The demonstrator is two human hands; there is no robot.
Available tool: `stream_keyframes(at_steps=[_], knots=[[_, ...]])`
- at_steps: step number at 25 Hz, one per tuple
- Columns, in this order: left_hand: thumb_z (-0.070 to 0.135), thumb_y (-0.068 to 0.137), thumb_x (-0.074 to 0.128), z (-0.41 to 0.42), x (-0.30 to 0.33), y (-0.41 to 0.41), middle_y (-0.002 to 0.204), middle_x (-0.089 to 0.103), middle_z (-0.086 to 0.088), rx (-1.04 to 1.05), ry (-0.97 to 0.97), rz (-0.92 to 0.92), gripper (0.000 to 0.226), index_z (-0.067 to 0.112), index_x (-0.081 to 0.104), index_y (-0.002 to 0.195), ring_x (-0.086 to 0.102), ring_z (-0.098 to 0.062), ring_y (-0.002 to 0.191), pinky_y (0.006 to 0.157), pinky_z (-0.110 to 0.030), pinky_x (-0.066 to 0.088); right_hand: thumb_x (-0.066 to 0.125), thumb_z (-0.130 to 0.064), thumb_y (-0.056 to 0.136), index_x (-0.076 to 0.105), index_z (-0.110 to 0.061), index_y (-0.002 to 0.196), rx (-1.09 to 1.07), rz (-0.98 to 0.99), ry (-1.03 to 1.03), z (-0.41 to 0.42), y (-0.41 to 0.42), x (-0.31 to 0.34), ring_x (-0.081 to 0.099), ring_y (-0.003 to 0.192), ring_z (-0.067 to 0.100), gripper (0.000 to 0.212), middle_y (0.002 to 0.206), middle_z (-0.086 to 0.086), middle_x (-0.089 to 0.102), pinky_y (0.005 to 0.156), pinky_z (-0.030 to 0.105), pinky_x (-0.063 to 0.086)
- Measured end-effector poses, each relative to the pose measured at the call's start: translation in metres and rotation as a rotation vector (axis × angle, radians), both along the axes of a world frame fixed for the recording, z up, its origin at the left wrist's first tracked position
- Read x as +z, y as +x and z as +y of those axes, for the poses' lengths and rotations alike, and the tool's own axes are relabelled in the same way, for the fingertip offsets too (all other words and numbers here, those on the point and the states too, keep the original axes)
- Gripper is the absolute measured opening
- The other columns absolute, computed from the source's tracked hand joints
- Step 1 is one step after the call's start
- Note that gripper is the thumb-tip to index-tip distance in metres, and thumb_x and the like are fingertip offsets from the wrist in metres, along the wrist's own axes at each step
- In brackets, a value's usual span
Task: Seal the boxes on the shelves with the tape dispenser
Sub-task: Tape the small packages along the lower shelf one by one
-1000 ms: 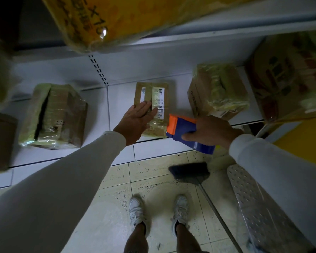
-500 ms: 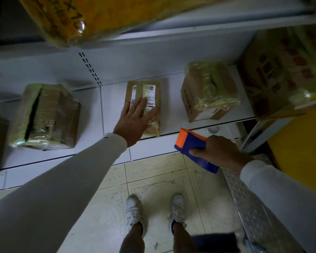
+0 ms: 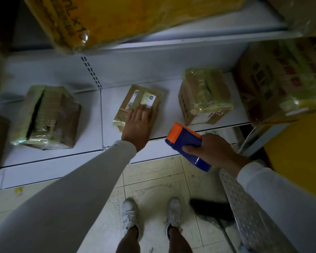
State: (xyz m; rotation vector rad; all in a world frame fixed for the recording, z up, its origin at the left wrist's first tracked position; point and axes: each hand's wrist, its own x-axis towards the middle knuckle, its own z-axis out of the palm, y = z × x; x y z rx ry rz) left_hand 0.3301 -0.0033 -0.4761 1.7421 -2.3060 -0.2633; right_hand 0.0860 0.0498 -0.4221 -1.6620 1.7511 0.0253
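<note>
1. The left hand (image 3: pixel 138 123) lies flat, fingers straight, on the small flat box (image 3: pixel 137 105) near the front edge of the white shelf (image 3: pixel 91 128), likely pinning it so that it cannot slide under tape.
2. The right hand (image 3: pixel 214 149) wraps its fingers around the tape dispenser (image 3: pixel 185 146), held off the shelf's front edge with its orange end toward the box, seemingly ready to tape.

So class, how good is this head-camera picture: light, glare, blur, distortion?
Head view: dim overall; glare spots on the yellow wrapped box overhead; wide-angle bending of the shelf edges; left-edge boxes smeared; left hand and tape dispenser fairly sharp.
</note>
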Motion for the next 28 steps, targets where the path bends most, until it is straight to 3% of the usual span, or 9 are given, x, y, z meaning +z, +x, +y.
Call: stream_keyframes(at_steps=[4, 7, 9, 11, 14, 17, 21, 24, 28], knots=[[-0.001, 0.080, 0.068, 0.001, 0.003, 0.049, 0.150, 0.030, -0.026, -0.286, -0.077, -0.119, 0.062, 0.004, 0.046, 0.138, 0.033, -0.045, 0.135, 0.108, -0.056, 0.029, 0.065, -0.057, 0.083, 0.063, -0.014, 0.079, 0.004, -0.089, -0.061, -0.003, 0.000, 0.014, 0.064, 0.059, 0.017, 0.044, 0.067, 0.003, 0.066, 0.058, 0.030, 0.049], [-0.002, 0.080, 0.054, -0.002, 0.015, 0.086, 0.150, 0.036, -0.014, -0.268, -0.086, -0.235, 0.053, 0.017, 0.057, 0.130, 0.035, -0.037, 0.135, 0.105, -0.053, 0.034, 0.064, -0.061, 0.081, 0.063, -0.014, 0.081, 0.008, -0.126, -0.090, -0.004, 0.001, 0.020, 0.065, 0.061, 0.018, 0.047, 0.070, 0.003, 0.068, 0.061, 0.033, 0.051], [0.020, 0.083, 0.045, 0.000, 0.026, 0.093, 0.132, 0.054, -0.017, -0.158, -0.096, -0.220, 0.038, 0.011, 0.062, 0.116, 0.052, -0.039, 0.118, 0.095, -0.049, 0.039, 0.063, -0.065, 0.079, 0.063, -0.012, 0.083, 0.007, -0.130, -0.107, -0.004, 0.001, 0.021, 0.065, 0.061, 0.020, 0.053, 0.070, 0.004, 0.068, 0.061, 0.035, 0.052], [0.044, 0.086, 0.034, 0.004, 0.031, 0.078, 0.114, 0.062, -0.017, 0.007, -0.086, -0.167, 0.051, 0.007, 0.062, 0.107, 0.059, -0.037, 0.103, 0.089, -0.046, 0.042, 0.064, -0.062, 0.081, 0.062, -0.011, 0.081, 0.002, -0.123, -0.113, -0.003, 0.002, 0.024, 0.064, 0.059, 0.019, 0.051, 0.069, 0.004, 0.067, 0.057, 0.031, 0.048], [0.066, 0.081, 0.044, 0.009, 0.025, 0.034, 0.130, 0.051, -0.010, 0.086, 0.015, -0.162, 0.071, 0.013, 0.050, 0.127, 0.047, -0.031, 0.121, 0.100, -0.047, 0.038, 0.065, -0.058, 0.082, 0.062, -0.013, 0.080, 0.008, -0.108, -0.090, 0.000, 0.003, 0.026, 0.063, 0.058, 0.016, 0.045, 0.068, 0.002, 0.066, 0.054, 0.024, 0.044], [0.043, 0.088, 0.056, 0.007, 0.011, 0.019, 0.155, 0.023, -0.009, -0.032, 0.114, -0.235, 0.071, 0.020, 0.026, 0.148, 0.016, -0.032, 0.143, 0.115, -0.049, 0.018, 0.065, -0.054, 0.084, 0.062, -0.015, 0.079, 0.016, -0.094, -0.069, 0.004, 0.001, 0.027, 0.062, 0.057, 0.014, 0.039, 0.067, -0.001, 0.066, 0.054, 0.021, 0.042], [0.011, 0.080, 0.071, 0.005, 0.004, 0.051, 0.150, 0.031, -0.024, -0.173, -0.005, -0.139, 0.070, 0.016, 0.041, 0.143, 0.034, -0.046, 0.134, 0.108, -0.055, 0.035, 0.065, -0.058, 0.083, 0.061, -0.018, 0.081, 0.040, -0.123, -0.068, 0.008, -0.002, 0.026, 0.064, 0.059, 0.014, 0.041, 0.069, -0.001, 0.067, 0.055, 0.021, 0.042], [0.010, 0.076, 0.077, 0.004, 0.001, 0.064, 0.144, 0.039, -0.027, -0.222, -0.009, -0.188, 0.074, 0.015, 0.043, 0.142, 0.042, -0.046, 0.129, 0.105, -0.053, 0.037, 0.064, -0.062, 0.079, 0.061, -0.019, 0.080, 0.055, -0.182, -0.076, 0.008, 0.005, 0.024, 0.064, 0.059, 0.014, 0.044, 0.069, 0.000, 0.067, 0.057, 0.023, 0.045], [0.023, 0.088, 0.064, 0.007, 0.022, 0.064, 0.154, 0.023, -0.018, -0.242, 0.081, -0.102, 0.074, 0.020, 0.023, 0.150, 0.026, -0.038, 0.141, 0.114, -0.048, 0.024, 0.070, -0.050, 0.082, 0.059, -0.021, 0.080, 0.107, -0.239, -0.061, 0.006, 0.018, 0.033, 0.063, 0.059, 0.010, 0.031, 0.069, -0.001, 0.068, 0.057, 0.020, 0.046]])
